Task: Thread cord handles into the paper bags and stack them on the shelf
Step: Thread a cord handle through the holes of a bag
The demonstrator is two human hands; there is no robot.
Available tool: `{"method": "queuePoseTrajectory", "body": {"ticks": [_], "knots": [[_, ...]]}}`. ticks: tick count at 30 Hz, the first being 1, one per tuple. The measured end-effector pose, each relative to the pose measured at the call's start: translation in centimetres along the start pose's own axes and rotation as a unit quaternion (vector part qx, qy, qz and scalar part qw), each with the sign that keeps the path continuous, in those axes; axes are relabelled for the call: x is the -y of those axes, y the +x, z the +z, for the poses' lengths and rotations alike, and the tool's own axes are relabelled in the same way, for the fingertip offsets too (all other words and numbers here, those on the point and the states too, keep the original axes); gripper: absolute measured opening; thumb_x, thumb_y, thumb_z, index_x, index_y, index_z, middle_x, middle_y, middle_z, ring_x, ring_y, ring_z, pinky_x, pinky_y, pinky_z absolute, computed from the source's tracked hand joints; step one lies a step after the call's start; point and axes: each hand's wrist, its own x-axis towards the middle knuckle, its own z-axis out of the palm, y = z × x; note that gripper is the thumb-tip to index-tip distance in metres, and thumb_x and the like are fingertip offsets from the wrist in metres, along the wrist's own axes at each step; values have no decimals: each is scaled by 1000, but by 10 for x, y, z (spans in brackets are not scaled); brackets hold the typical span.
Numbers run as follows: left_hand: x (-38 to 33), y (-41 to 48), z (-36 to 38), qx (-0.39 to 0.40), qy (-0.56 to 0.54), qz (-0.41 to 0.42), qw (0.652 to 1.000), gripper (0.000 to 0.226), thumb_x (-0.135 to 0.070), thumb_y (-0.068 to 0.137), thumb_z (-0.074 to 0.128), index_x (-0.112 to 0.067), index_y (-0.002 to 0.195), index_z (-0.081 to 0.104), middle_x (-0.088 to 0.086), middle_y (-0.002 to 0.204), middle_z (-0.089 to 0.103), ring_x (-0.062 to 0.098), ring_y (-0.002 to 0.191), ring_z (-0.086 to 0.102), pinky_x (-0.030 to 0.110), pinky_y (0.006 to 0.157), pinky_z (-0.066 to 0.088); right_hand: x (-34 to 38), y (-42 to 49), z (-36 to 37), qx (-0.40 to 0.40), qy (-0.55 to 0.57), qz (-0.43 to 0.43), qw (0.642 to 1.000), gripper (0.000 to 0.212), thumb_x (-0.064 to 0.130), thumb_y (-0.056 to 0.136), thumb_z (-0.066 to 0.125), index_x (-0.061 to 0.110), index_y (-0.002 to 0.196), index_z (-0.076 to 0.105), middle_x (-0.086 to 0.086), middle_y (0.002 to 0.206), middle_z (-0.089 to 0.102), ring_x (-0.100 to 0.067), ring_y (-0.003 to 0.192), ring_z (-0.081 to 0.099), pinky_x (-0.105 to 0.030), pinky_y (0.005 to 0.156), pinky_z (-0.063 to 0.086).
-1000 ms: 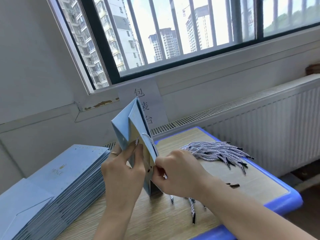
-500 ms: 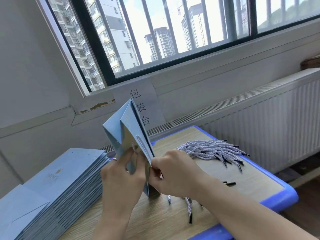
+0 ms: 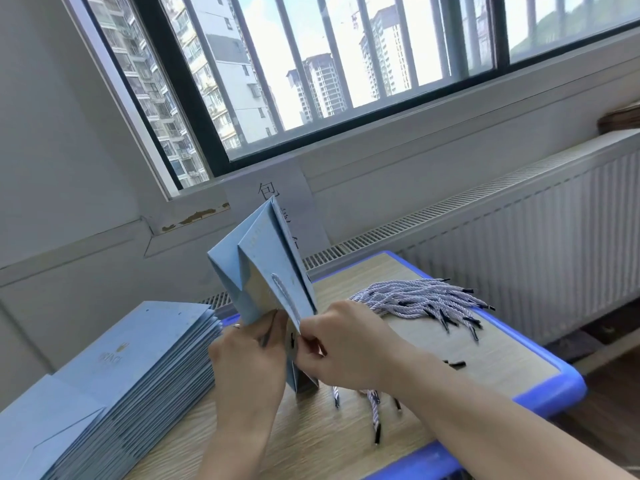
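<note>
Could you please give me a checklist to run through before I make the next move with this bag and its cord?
1. Paper bag steady: ok. It stands upright with its lower end on the table, and the left hand grips its lower edge.
2. Cord in the panel: ok. A loop of it shows against the front panel.
3. Cord end held: ok. The right hand pinches it low on the panel.
4. Cord end fully through its hole: cannot tell. The fingers hide it.
5. Pile of cords within reach: ok. It lies just beyond the right hand.
6. Stack of flat bags tidy: ok. It lies beside the left hand.
</note>
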Motion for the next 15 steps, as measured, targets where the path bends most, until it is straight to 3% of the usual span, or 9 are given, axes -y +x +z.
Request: {"method": "queuePoseTrajectory", "body": {"ticks": [2,6,8,10,12,15], "knots": [[-4,-2,0,14,10,-11,1000,61,-11,86,67,-29,40,31,0,39,28,11,48,35,15,52,31,-2,-1,-2,-2,18,-13,1000,28,29,76,49,13,54,42,-5,43,39,-28,44,38,-32,44,39],[-9,1,-2,-24,-7,-25,999,65,-10,84,72,-31,38,30,-1,40,33,9,45,35,19,48,24,-1,-2,-6,-1,61,-25,998,29,27,77,51,14,53,42,-6,44,36,-27,46,36,-35,49,45],[-14,6,-4,-64,17,32,997,58,-9,82,73,-27,41,37,1,36,18,5,44,34,15,45,22,2,-3,-10,8,78,-29,996,32,28,81,50,12,54,43,-6,46,36,-27,47,35,-36,52,46],[-20,17,-10,-85,39,83,992,47,-11,78,69,-19,42,39,-4,42,9,12,41,22,18,45,20,5,-4,-25,16,142,-29,989,35,24,86,52,9,54,43,-6,48,32,-23,49,28,-35,53,41],[-28,31,-18,-97,47,146,983,46,-12,80,65,-15,42,39,-2,45,17,12,46,14,22,45,21,8,-9,-54,14,247,-6,969,34,14,86,55,2,56,43,-9,51,29,-20,51,25,-34,49,30],[-38,51,-34,-82,125,248,957,46,-16,95,49,-15,49,48,-4,51,28,15,51,21,10,48,19,15,-29,-115,-76,318,-10,945,30,12,87,52,1,59,54,-3,49,35,-19,46,32,-31,44,28]]}}
